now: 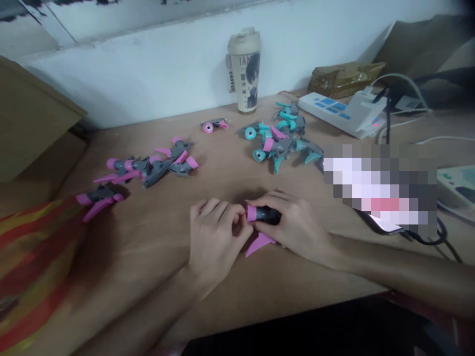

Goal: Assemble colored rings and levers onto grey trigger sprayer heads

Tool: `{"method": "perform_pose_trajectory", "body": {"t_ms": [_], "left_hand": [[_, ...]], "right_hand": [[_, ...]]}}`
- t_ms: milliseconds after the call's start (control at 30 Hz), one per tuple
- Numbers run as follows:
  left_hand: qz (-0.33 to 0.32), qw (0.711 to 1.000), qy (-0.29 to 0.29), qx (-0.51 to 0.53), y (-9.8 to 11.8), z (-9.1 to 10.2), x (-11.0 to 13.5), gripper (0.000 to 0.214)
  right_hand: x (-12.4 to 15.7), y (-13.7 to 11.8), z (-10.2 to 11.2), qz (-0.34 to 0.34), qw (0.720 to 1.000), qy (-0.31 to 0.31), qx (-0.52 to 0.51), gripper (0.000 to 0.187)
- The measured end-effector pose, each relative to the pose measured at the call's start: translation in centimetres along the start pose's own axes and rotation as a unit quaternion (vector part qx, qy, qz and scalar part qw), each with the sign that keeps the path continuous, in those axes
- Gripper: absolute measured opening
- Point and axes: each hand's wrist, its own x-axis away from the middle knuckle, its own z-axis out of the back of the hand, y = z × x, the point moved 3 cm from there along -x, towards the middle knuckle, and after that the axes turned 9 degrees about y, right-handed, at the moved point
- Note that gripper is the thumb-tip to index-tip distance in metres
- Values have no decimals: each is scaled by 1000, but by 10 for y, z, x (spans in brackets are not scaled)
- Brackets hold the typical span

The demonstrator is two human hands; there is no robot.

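Note:
Both my hands meet near the middle of the wooden table [156, 257]. My right hand [297, 227] is closed round a grey sprayer head with a pink nozzle and pink trigger [264, 217]. My left hand [217, 235] is curled, its fingertips pinched at the pink nozzle end. The pink trigger points down towards the table between my wrists.
Several grey-and-pink sprayer heads [156, 165] lie at the left, one more [213, 125] farther back. Grey-and-teal ones [282, 141] lie behind my hands. A beige coffee cup [245, 69] stands by the wall. A white power strip [341, 113] with cables sits right. A red-yellow bag [29, 257] is at left.

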Motion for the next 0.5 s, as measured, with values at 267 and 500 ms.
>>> {"method": "perform_pose_trajectory", "body": {"t_ms": [267,500], "left_hand": [[148,988,-10,36,-53,0,-10,10],[212,953,-94,193,-59,-9,-9,13]], "right_hand": [[-3,3,8,-9,999,35,-22,30],[-6,9,13,-41,994,16,-95,34]]}}
